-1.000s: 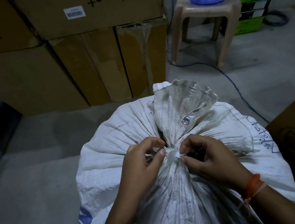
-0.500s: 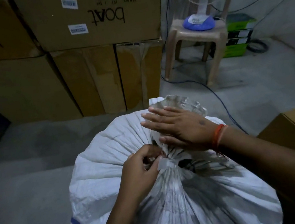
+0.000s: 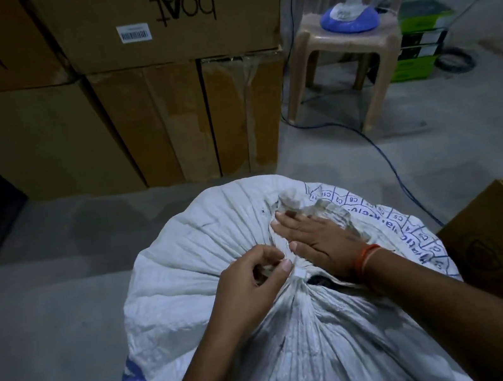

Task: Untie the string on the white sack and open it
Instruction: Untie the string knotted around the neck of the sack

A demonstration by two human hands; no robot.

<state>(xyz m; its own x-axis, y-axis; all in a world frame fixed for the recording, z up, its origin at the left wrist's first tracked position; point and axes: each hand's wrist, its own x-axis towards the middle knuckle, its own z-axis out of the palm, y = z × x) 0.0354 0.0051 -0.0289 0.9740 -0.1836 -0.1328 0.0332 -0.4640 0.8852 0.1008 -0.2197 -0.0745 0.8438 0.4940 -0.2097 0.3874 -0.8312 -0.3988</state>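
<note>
The white sack (image 3: 222, 261) stands on the concrete floor (image 3: 46, 307) right below the camera, its neck gathered into tight pleats at a tie near the middle of the view; the step in hand looks like loosening the knot, with the mouth not yet open. The left hand (image 3: 252, 281) sits at the tie with its fingers (image 3: 286, 264) curled and thumb pressed toward forefinger, pinching what seems to be the white string (image 3: 300, 271). The right hand (image 3: 315, 239) lies flat on the bunched top (image 3: 330, 210) above the tie, fingers straight and close together, pressing it away and gripping nothing. The next move probably calls for finding a free end and drawing it out of the knot while the flattened top stays clear. The knot itself is mostly hidden under the left fingers; a dark patch (image 3: 320, 279) just below the tie cannot be identified; dim light blurs the string's path, and the sack's base is cut off.
</note>
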